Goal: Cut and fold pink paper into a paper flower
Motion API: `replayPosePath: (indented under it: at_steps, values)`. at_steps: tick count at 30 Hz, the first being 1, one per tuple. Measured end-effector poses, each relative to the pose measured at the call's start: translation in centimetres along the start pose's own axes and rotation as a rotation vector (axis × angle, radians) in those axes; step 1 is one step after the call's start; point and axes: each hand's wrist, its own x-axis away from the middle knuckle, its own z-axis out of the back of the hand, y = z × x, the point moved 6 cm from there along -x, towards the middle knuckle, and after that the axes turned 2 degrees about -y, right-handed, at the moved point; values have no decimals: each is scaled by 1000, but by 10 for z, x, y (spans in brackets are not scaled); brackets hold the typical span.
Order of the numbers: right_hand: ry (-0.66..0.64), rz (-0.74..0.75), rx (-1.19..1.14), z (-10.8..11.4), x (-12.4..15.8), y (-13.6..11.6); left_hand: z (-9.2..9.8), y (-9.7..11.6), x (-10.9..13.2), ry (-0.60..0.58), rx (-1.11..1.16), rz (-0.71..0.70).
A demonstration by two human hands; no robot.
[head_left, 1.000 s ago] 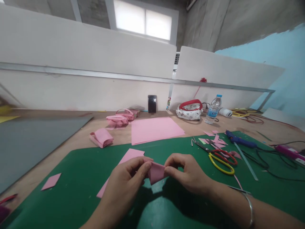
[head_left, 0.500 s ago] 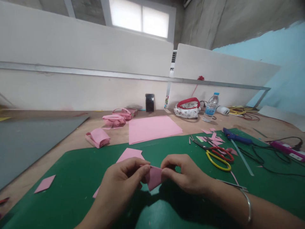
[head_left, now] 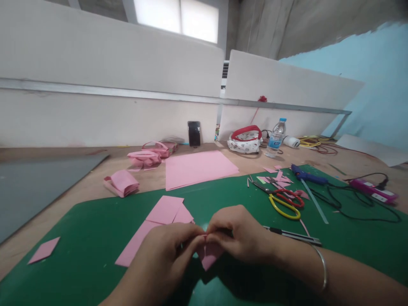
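Note:
A small pink paper piece [head_left: 208, 256] is pinched between my two hands above the green mat [head_left: 95, 221]. My left hand [head_left: 170, 253] grips its upper edge with thumb and index finger. Right beside those fingertips, my right hand [head_left: 240, 233] pinches the same edge, and the paper's lower corner points down. The fingers hide part of it. Cut pink paper sheets [head_left: 164, 210] lie overlapping on the mat behind my left hand. A single pink paper square [head_left: 43, 250] rests at the far left of the mat.
Scissors [head_left: 282, 204], a cutter knife [head_left: 291, 234], pink scraps [head_left: 277, 178] and a blue glue gun [head_left: 309, 175] lie at the right. Behind are large pink sheets [head_left: 199, 168], folded pink paper [head_left: 122, 182], a phone [head_left: 194, 134], a pouch [head_left: 245, 142] and a water bottle [head_left: 276, 138].
My fingertips have come together at the paper's top edge, and the paper now hangs corner-down, a little lower. The view has shifted slightly, showing more of the sheets behind my left hand.

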Motion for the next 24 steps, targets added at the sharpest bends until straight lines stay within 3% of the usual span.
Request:
replayPosePath:
  at_steps: [6, 13, 19, 24]
  values:
    - [126, -233, -328, 12, -4, 15, 15, -3, 2, 184, 115, 138]
    - [236, -312, -487, 15, -4, 23, 15, -5, 3, 220, 216, 231]
    - [104, -312, -484, -5, -5, 15, 16, -11, 8, 310, 239, 298]
    - [118, -342, -369, -6, -3, 19, 11, -15, 8, 295, 316, 358]
